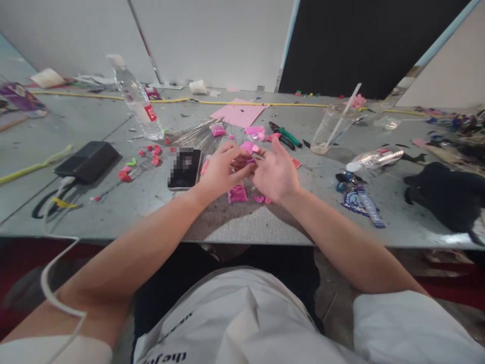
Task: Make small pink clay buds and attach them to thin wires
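My left hand [223, 169] is closed, thumb and fingers pinching a small purple-pink lump [250, 162] that looks like soft clay. My right hand [276, 174] meets it from the other side, thumb raised apart and fingers reaching toward the left fingertips; whether they touch the lump is partly hidden. Just beyond the hands lies bright pink material [248, 146]. Nearer the table edge, below the fingers, are a small pink packet [237, 193] and pink crumbs [261, 199]. A phone [184, 169] lies left of my left hand.
Green-handled pliers [288, 136] and a plastic cup with a straw [331, 131] stand beyond my right hand. Left are an upright water bottle [138, 101], red pieces on wires [151, 154] and a black power brick [89, 162]. Right: a fallen bottle [375, 157], keychain [361, 201] and dark cloth [445, 194].
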Demonstrator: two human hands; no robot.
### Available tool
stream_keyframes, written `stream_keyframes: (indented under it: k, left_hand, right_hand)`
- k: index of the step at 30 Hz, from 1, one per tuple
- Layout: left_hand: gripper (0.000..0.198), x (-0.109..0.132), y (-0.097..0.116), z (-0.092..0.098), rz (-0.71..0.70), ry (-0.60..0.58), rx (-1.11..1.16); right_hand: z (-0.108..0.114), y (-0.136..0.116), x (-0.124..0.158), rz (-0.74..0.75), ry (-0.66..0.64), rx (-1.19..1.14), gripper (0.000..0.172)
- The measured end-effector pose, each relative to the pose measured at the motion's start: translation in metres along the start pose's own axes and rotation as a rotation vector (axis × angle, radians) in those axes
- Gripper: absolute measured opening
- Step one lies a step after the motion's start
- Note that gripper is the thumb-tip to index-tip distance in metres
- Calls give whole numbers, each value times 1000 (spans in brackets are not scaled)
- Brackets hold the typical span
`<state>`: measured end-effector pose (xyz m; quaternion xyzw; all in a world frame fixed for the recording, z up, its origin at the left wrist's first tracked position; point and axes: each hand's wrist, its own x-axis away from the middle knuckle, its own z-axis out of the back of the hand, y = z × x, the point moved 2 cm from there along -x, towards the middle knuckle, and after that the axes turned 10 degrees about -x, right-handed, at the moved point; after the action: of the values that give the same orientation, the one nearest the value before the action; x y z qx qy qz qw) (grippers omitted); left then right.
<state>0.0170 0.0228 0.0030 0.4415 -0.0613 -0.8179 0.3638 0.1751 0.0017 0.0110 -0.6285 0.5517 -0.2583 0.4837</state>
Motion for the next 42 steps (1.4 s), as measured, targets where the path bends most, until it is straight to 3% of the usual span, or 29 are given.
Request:
stream_keyframes:
  k: [3,6,9,11,19,30,37,42]
  left_hand:
    - [14,-1,-7,1,100,47,87]
    - [20,-2,-15,3,303,65,276]
    - [31,-2,-20,0,503,-12,493]
    - [34,-1,-20,-2,565,-75,613]
    - [26,-2,-15,-3,626,-116,891]
    - [13,-2,-17,-1,538,-126,800]
    - [14,-1,-16,-1,580,-138,916]
    - [15,0,-13,-1,598,-206,898]
  right_hand:
    - [7,2,0,-14,55,-14,69]
    - [17,2,-4,48,106,88,60]
    - [23,-2,-5,232,160,355,46]
    - [22,-3,-4,291,143,480,37]
    - [16,-1,2,283,61,557,18]
    - [19,-3,-2,173,97,469,39]
    - [19,-4,1,338,104,568,33]
    - [22,-4,1,326,109,614,38]
